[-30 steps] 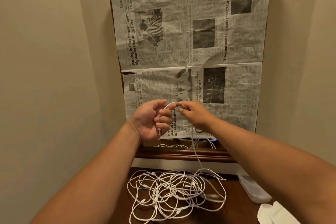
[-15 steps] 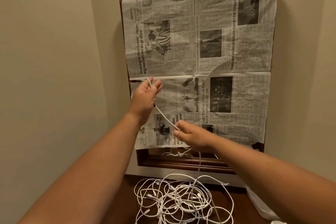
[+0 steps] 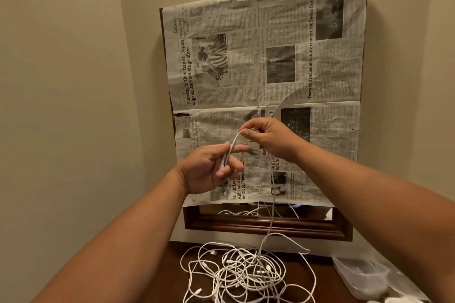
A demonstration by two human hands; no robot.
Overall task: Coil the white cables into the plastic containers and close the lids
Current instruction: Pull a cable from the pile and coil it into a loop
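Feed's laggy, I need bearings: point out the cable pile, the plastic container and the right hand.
cable pile [image 3: 246,275], head view, middle of tangle
plastic container [image 3: 362,275], head view, clear top
right hand [image 3: 273,140], head view, back of hand

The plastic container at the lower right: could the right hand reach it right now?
Probably, though not at once. The plastic container lies unobstructed just below that forearm, but the right hand pinches a white cable and would have to let go first.

tangled cables [image 3: 246,275] cover table [image 3: 325,285], container [image 3: 362,275] right
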